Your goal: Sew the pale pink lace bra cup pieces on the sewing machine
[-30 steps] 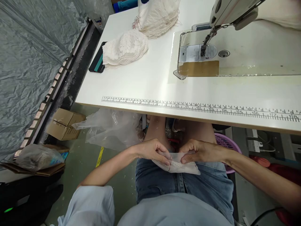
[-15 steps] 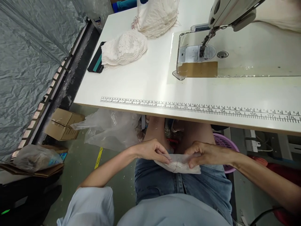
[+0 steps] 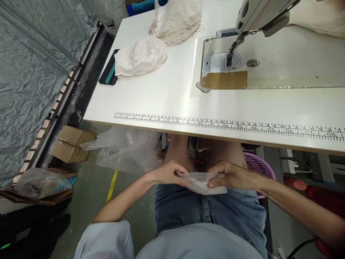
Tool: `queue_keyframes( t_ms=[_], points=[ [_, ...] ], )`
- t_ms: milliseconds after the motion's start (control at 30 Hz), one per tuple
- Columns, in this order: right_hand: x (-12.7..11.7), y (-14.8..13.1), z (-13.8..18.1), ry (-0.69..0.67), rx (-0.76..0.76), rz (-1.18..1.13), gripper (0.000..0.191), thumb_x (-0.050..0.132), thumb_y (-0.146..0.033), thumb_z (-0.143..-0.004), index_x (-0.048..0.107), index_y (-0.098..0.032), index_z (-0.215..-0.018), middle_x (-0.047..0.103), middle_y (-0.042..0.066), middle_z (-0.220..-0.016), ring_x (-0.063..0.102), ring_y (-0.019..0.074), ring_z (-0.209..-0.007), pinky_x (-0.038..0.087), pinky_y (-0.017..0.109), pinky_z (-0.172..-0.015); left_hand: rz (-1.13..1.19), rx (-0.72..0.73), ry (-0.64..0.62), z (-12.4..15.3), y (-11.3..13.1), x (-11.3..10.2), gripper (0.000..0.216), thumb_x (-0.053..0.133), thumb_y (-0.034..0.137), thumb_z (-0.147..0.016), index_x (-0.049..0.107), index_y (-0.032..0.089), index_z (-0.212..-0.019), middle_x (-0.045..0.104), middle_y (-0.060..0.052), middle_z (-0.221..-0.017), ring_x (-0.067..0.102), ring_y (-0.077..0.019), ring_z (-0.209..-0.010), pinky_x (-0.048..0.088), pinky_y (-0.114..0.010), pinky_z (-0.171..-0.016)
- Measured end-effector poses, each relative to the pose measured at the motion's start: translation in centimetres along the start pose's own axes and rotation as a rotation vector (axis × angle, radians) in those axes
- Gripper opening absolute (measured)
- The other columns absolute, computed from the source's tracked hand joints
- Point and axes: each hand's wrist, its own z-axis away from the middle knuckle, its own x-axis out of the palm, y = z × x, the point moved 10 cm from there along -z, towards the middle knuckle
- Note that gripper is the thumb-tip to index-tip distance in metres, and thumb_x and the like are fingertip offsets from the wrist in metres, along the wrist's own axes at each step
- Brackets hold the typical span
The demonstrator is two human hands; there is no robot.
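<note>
Over my lap I hold a small piece of sheer white fabric with lace (image 3: 199, 183). My left hand (image 3: 171, 173) pinches its left end between thumb and fingers. On the other side my right hand (image 3: 228, 175) grips it, thumb on top and fingers behind. A band of lace shows between the two thumbs, and the fabric's lower edge hangs free below them. What lies under my fingers is hidden.
Beyond my hands is a white table (image 3: 172, 104) with a printed ruler along its front edge. On it stand a sewing machine (image 3: 237, 46), a stack of white lace pieces (image 3: 141, 57), another fabric bundle (image 3: 179, 21) and a dark phone-like object (image 3: 107, 73). A purple basket (image 3: 258, 165) sits below.
Both hands have risen slightly with the fabric, and my right hand has come a little closer to the left. More of the lace band now shows.
</note>
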Motion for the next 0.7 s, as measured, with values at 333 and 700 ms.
queue_keyframes(
  t_ms=[333, 700],
  points=[
    [0.3, -0.7, 0.7, 0.023, 0.014, 0.022, 0.036, 0.067, -0.044, -0.073, 0.072, -0.011, -0.085, 0.067, 0.007, -0.079, 0.056, 0.0185, -0.074, 0.042, 0.028, -0.065, 0.009, 0.004, -0.024, 0.5, 1.0, 0.6, 0.029, 0.069, 0.022, -0.071, 0.07, 0.012, -0.098, 0.072, -0.006, -0.091, 0.066, -0.0161, -0.084, 0.049, -0.022, -0.073],
    [0.6, -1.1, 0.7, 0.027, -0.013, 0.025, 0.03, 0.065, -0.04, -0.076, 0.072, -0.012, -0.087, 0.066, 0.005, -0.077, 0.056, 0.0173, -0.071, 0.041, 0.027, -0.064, 0.115, 0.004, -0.076, -0.1, 0.8, 1.8, 0.045, 0.076, 0.03, -0.066, 0.066, 0.015, -0.107, 0.07, -0.006, -0.095, 0.065, -0.016, -0.085, 0.048, -0.023, -0.078]
  ],
)
